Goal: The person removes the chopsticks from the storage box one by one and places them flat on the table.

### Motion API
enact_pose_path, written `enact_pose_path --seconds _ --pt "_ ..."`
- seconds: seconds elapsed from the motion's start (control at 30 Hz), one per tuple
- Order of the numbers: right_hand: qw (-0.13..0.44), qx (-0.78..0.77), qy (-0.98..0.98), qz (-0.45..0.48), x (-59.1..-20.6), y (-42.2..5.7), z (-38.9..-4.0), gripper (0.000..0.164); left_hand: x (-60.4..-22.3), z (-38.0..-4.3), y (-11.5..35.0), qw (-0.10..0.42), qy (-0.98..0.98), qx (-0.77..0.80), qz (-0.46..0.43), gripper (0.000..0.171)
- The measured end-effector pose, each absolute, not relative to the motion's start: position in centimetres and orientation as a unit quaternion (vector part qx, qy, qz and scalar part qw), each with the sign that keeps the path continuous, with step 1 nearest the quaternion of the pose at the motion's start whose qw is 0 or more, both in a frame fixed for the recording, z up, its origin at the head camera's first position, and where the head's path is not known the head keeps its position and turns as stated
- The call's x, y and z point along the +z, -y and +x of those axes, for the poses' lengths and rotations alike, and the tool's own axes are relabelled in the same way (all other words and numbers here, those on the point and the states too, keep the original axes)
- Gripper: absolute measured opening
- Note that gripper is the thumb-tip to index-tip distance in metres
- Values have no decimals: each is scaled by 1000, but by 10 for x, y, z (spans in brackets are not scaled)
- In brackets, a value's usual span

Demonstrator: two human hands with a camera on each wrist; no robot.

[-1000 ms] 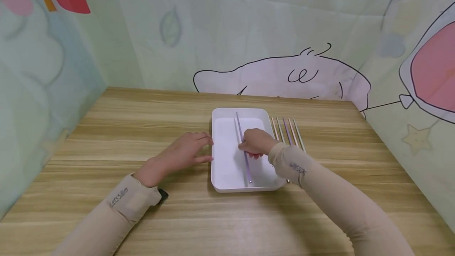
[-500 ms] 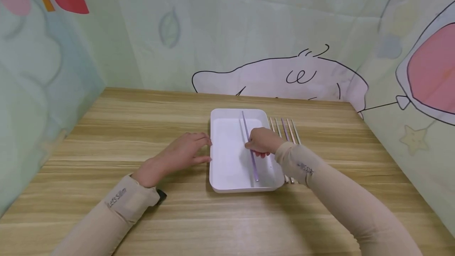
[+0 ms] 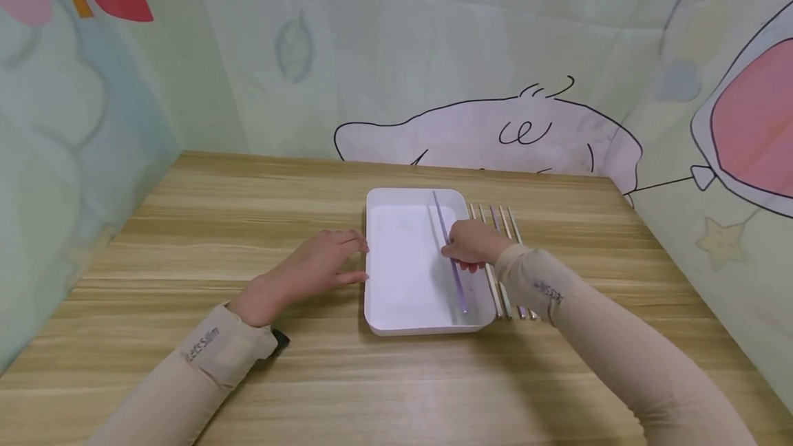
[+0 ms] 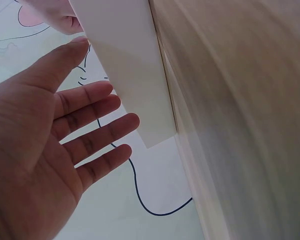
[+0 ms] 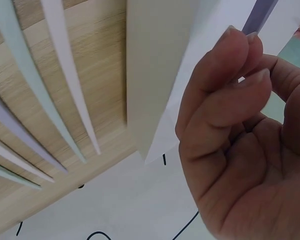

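A purple chopstick (image 3: 460, 291) slants lengthwise over the right part of a shallow white tray (image 3: 396, 267). My right hand (image 3: 473, 243) pinches it near the middle, and the right wrist view shows a short piece of the chopstick (image 5: 260, 17) beyond the curled fingers. Whether the chopstick rests on the tray floor cannot be told. At the tray's left wall is my left hand (image 3: 319, 263), its fingers extended. In the left wrist view those fingertips (image 4: 130, 120) lie against or very near the tray wall (image 4: 125, 65).
Right of the tray, several chopsticks (image 3: 494, 217) in pink, green and purple lie side by side on the wooden table (image 3: 297, 391), partly hidden by the right hand and sleeve. A printed curtain (image 3: 235, 88) hangs behind and along the sides.
My right hand has moved rightward across the tray, carrying the purple chopstick from near the middle towards the right wall. The left hand stays in place.
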State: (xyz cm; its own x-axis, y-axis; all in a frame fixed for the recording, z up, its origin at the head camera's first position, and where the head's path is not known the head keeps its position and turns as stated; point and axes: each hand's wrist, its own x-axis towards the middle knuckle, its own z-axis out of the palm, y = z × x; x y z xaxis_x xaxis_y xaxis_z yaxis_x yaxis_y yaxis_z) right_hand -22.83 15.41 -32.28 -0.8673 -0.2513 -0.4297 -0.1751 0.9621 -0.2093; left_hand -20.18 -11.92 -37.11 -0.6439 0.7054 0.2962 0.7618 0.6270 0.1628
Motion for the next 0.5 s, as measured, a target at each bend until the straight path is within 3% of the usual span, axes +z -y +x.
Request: enact_pose_path --seconds 0.5 --pt "226 -79 -964 -116 -319 -174 -225 38 -372 -202 119 125 885 -147 -424 37"
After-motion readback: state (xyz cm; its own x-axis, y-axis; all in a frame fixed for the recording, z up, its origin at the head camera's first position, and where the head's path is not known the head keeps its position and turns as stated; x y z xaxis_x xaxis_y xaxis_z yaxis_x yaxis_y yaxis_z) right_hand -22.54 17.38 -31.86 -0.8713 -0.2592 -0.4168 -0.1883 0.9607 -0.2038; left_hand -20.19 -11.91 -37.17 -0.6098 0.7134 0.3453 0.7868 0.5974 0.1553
